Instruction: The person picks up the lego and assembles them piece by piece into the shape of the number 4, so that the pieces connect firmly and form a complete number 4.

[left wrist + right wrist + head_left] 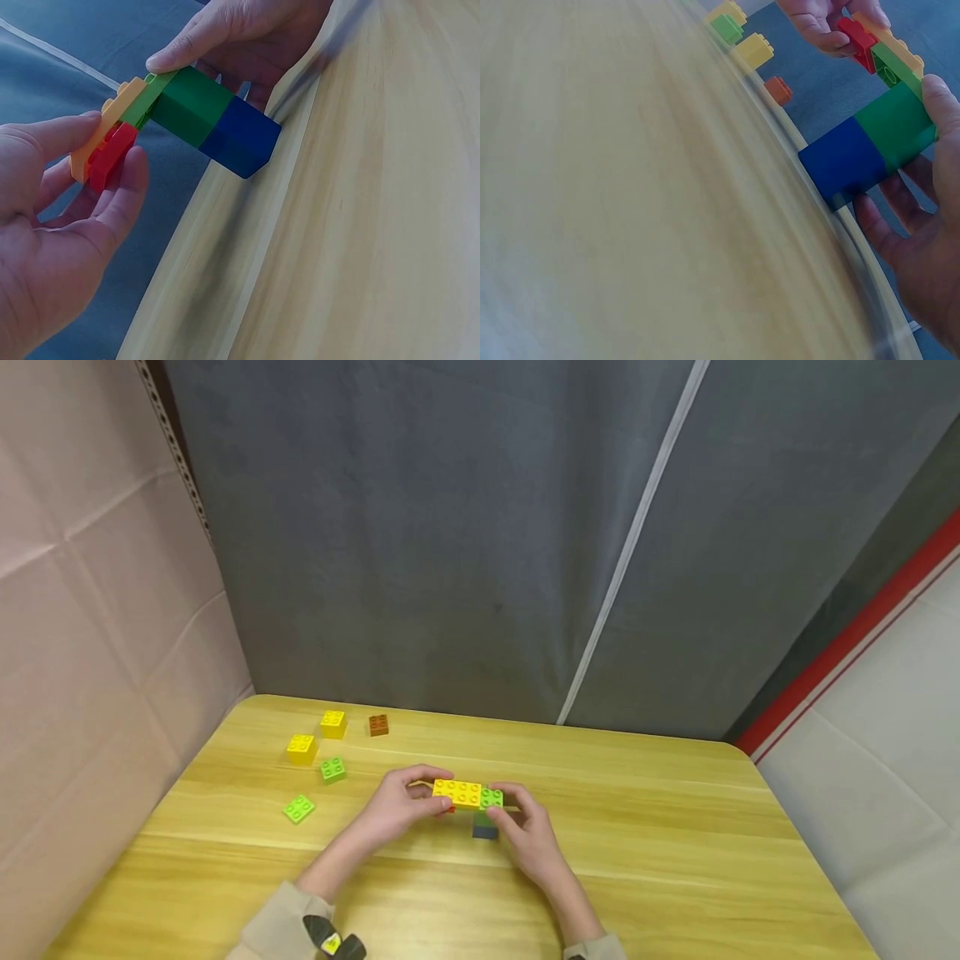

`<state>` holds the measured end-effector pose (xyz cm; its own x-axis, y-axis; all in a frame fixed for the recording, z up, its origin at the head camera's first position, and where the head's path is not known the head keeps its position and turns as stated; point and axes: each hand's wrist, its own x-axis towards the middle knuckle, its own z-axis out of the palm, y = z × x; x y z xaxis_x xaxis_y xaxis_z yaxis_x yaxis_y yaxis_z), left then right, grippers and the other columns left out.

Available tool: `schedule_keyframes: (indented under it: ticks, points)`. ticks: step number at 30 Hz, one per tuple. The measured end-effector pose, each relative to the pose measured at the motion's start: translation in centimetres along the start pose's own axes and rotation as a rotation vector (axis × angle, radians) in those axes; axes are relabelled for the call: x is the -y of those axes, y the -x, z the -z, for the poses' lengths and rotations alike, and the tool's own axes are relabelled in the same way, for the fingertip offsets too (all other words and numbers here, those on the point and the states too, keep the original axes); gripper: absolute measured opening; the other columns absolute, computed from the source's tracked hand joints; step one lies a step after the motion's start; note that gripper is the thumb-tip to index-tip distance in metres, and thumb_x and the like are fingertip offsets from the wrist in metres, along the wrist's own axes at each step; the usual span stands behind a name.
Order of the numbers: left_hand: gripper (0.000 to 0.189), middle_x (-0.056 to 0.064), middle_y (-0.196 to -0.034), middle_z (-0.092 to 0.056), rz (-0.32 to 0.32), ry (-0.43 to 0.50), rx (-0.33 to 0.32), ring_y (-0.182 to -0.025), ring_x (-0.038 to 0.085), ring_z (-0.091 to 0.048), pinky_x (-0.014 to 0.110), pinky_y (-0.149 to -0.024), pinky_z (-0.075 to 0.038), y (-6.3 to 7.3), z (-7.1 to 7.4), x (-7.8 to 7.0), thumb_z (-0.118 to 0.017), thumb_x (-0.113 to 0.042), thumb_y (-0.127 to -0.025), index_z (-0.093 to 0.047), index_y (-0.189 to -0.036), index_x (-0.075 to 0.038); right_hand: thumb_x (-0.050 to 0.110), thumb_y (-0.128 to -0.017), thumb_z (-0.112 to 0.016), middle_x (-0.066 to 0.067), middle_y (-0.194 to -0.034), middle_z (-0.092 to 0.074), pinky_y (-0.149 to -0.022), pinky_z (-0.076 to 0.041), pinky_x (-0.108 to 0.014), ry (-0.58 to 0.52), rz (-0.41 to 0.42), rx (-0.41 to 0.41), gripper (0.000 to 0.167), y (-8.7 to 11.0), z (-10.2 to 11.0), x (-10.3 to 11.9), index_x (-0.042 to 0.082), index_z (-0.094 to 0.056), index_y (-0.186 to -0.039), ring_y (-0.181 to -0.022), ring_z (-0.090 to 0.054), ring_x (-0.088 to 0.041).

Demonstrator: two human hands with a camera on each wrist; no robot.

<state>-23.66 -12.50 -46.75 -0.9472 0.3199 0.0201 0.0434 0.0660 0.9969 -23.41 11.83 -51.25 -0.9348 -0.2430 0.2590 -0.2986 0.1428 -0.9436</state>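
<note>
Both hands hold one joined piece of toy building bricks over the table. Across its top lies a long yellow brick (457, 792), with a red brick (111, 159) fixed under one end and a light green brick (491, 798) beside the red one. Below the light green sit a dark green brick (191, 105) and a blue brick (845, 161) at the bottom. My left hand (397, 802) pinches the yellow and red end between thumb and fingers. My right hand (531, 839) grips the green end, its thumb at the light green brick and its fingers behind the stack.
At the table's left lie two yellow bricks (302, 749), two light green bricks (299, 809) and an orange-brown brick (378, 725). A grey curtain (450, 568) hangs behind the wooden table (660, 827). Pale sheets (97, 610) flank it.
</note>
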Motion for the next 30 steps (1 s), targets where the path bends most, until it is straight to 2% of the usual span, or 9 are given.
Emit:
schedule_keyframes:
  ticks: [6,13,21,30]
  points:
    - [0.042,0.013,-0.102,-0.072,0.011,0.014,-0.009,-0.094,0.03,-0.071,0.036,-0.084,-0.059,-0.06,-0.01,0.02,-0.076,-0.007,-0.093,-0.063,-0.131,0.006,0.005,-0.101,-0.063,-0.011,-0.12,-0.066,-0.085,-0.056,-0.027,-0.005,0.014,-0.005,0.029,-0.05,-0.08,-0.01,0.005,-0.062,-0.13,-0.103,-0.066,-0.027]
    - [0.04,0.013,-0.1,-0.072,0.018,0.038,-0.02,-0.092,0.028,-0.071,0.035,-0.084,-0.059,-0.11,-0.01,0.24,-0.076,-0.005,-0.092,-0.064,-0.13,0.005,0.001,-0.1,-0.063,-0.01,-0.12,-0.066,-0.084,-0.056,-0.027,-0.008,-0.001,-0.012,0.03,-0.12,-0.18,-0.06,0.005,-0.062,-0.13,-0.104,-0.065,-0.028]
    - [0.039,0.013,-0.099,-0.071,0.031,0.039,-0.033,-0.091,0.027,-0.071,0.03,-0.081,-0.058,-0.09,-0.01,0.26,-0.076,-0.005,-0.092,-0.065,-0.129,0.004,0.007,-0.101,-0.064,-0.009,-0.119,-0.066,-0.086,-0.055,-0.027,0.003,0.013,0.004,0.028,-0.13,-0.08,-0.19,0.007,-0.063,-0.129,-0.106,-0.064,-0.027]
    - [0.038,0.013,-0.101,-0.071,0.027,0.028,-0.028,-0.089,0.023,-0.07,0.028,-0.081,-0.058,-0.09,0.02,0.45,-0.076,-0.006,-0.092,-0.065,-0.128,0.003,0.006,-0.102,-0.063,-0.01,-0.119,-0.066,-0.086,-0.056,-0.028,-0.014,0.036,0.006,0.027,-0.06,-0.1,-0.09,0.006,-0.063,-0.129,-0.106,-0.064,-0.027]
